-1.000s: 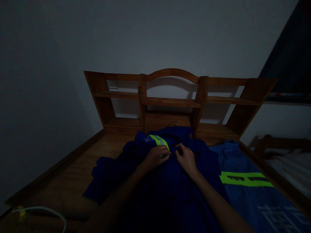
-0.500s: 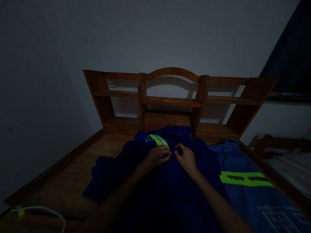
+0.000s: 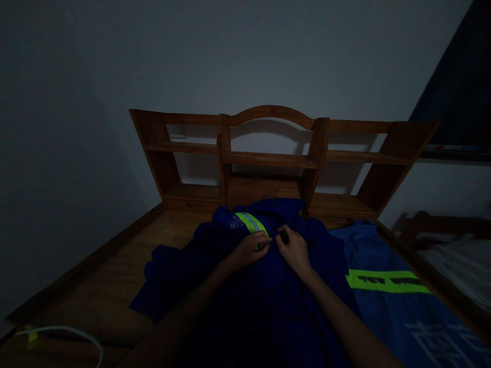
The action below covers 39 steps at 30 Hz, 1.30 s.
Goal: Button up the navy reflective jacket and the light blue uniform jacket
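Observation:
A dark blue work jacket (image 3: 268, 301) lies spread on the wooden surface, with a yellow-green and silver reflective band (image 3: 250, 222) across its chest and small white print beside the band. My left hand (image 3: 251, 248) is closed, thumb and fingers pinching the jacket's front near the band's lower end. Just to its right, my right hand (image 3: 293, 250) is also closed in a pinch on the front of the jacket. The fingertips nearly meet, and whatever small part of the cloth lies between them is too dark to make out.
A wooden shelf unit (image 3: 270, 161) stands at the back against the wall. To the right lies a lighter blue garment (image 3: 387, 306) with a yellow-green strip and white characters. A white cable (image 3: 72, 329) curves over the wooden surface (image 3: 126, 255) at lower left.
My hands stay almost in place at the jacket's front. My left fingertips have shifted very slightly toward the right hand.

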{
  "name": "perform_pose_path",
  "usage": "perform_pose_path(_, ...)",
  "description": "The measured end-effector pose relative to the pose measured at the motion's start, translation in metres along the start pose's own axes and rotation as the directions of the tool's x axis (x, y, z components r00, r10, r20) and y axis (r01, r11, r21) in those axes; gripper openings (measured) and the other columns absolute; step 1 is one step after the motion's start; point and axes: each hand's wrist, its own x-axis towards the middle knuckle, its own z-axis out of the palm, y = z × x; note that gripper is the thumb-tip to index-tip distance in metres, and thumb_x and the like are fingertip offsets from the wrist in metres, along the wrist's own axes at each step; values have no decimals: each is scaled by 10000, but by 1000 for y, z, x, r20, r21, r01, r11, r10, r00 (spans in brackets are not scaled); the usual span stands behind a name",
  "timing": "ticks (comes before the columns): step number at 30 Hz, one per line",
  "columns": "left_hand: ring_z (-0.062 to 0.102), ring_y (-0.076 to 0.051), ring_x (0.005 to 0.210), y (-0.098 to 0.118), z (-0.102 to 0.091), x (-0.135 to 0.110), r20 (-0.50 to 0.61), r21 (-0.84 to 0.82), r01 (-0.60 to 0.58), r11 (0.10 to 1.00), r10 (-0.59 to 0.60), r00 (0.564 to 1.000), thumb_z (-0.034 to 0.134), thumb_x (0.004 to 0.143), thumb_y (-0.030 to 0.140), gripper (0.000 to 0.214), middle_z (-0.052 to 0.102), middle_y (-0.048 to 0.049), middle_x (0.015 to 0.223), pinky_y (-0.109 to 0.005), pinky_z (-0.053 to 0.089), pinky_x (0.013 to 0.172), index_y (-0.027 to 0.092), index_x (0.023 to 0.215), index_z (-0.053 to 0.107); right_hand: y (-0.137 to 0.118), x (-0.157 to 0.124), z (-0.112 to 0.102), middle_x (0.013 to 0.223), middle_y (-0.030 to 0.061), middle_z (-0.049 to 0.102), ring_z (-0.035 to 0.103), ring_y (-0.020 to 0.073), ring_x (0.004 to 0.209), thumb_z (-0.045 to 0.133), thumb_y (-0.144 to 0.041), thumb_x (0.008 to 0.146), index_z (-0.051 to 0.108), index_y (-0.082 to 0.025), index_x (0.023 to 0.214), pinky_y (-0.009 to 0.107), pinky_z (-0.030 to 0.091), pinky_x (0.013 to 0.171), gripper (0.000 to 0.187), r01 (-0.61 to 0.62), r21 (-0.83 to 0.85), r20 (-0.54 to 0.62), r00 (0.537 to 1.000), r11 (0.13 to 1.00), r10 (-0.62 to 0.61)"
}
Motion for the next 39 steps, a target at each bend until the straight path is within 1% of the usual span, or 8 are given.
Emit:
perform_pose_path(8,518,-115,696,7,-1,2,-48,17,54,998,-53,997,539,845,251,126,544,2,768,-220,416,656,184,938,593,1,0,2,780,16,649,604,177,755,471,-280,827,596,-226,966,252,395,703,195,-45,92,-13,999,995,46)
perform_pose_path(12,533,-143,776,8,-3,5,-206,127,125,984,-97,974,563,832,257,120,563,-13,840,-249,422,698,203,937,586,8,5,4,755,19,652,598,157,682,373,-327,884,578,-199,921,240,411,650,244,-127,363,-64,985,923,161)
perform_pose_path(21,535,-210,922,-1,-33,3,-627,289,416,862,-158,763,499,838,136,208,571,-41,955,-359,417,820,247,975,610,34,16,11,675,26,661,595,145,558,377,-390,866,451,-201,779,254,449,612,220,-210,840,-62,879,499,474)
perform_pose_path(26,576,-162,891,-13,-29,1,-606,131,351,927,-206,768,440,877,153,195,592,-26,967,-295,463,786,227,958,601,31,14,5,647,16,622,585,151,598,354,-380,873,467,-203,748,254,445,624,244,-220,808,-55,895,547,442)
perform_pose_path(30,594,-156,870,-16,-21,3,-574,35,340,940,-260,777,436,897,237,177,599,-39,961,-283,492,758,210,968,595,28,12,3,647,8,562,537,149,623,342,-393,869,470,-204,726,249,432,634,269,-229,685,-105,909,691,405)
perform_pose_path(35,491,-211,1150,-12,-7,4,-418,11,292,956,-261,870,610,787,431,465,499,-72,1232,-363,410,985,208,1182,508,15,12,-10,941,73,540,525,192,895,437,-380,833,521,-185,729,310,408,831,236,-136,395,-224,945,908,239)
perform_pose_path(37,472,-222,1173,-14,-2,3,-386,-10,328,944,-307,870,602,778,473,520,472,-82,1264,-383,399,997,206,1209,487,11,11,-22,1119,97,508,500,223,1041,525,-400,787,566,-181,860,348,379,924,234,-64,314,-62,994,947,87)
perform_pose_path(39,485,-213,1153,-19,-2,1,-403,-45,360,932,-347,847,502,851,446,402,508,-84,1214,-392,392,1000,206,1173,514,8,10,-34,1289,104,436,456,241,1160,632,-458,704,500,-188,1173,368,357,981,557,-8,290,258,964,957,-70)
